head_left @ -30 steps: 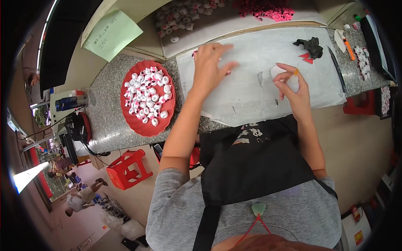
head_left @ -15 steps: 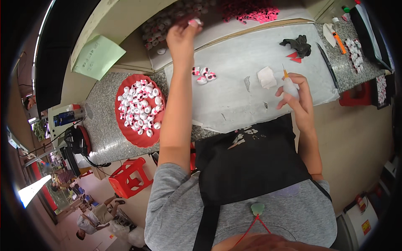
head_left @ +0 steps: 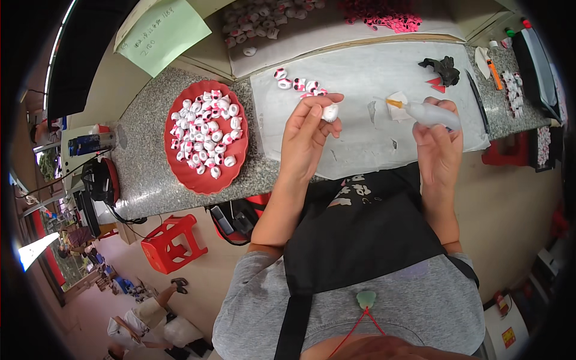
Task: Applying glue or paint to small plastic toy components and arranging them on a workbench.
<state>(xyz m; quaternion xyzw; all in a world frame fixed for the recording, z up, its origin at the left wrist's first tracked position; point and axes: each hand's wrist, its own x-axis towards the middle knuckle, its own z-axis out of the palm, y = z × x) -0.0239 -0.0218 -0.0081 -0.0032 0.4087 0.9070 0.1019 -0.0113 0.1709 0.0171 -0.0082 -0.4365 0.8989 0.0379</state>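
Between the thumb and fingers of my left hand (head_left: 305, 135) is a small white figurine head (head_left: 330, 112), held above the white sheet (head_left: 354, 144). My right hand (head_left: 440, 147) is wrapped round a translucent squeeze bottle (head_left: 433, 115), tipped on its side with its orange needle nozzle (head_left: 394, 103) facing left toward the head. Just beyond my left hand lie several white and pink pieces (head_left: 300, 84) on the sheet. A folded white tissue (head_left: 399, 112) rests under the nozzle. To the left, a red scalloped plate (head_left: 207, 183) carries many white and pink heads.
On the shelf behind are a pile of white heads (head_left: 264, 21) and a heap of pink parts (head_left: 393, 23). A crumpled black piece (head_left: 443, 69), a black pen-like tool (head_left: 478, 101) and an orange cutter (head_left: 494, 75) lie right. A red stool (head_left: 174, 243) stands below left.
My left hand has come back from the shelf pile with a white head, now over the sheet. My right hand has tipped the upright bottle sideways, nozzle to the left.
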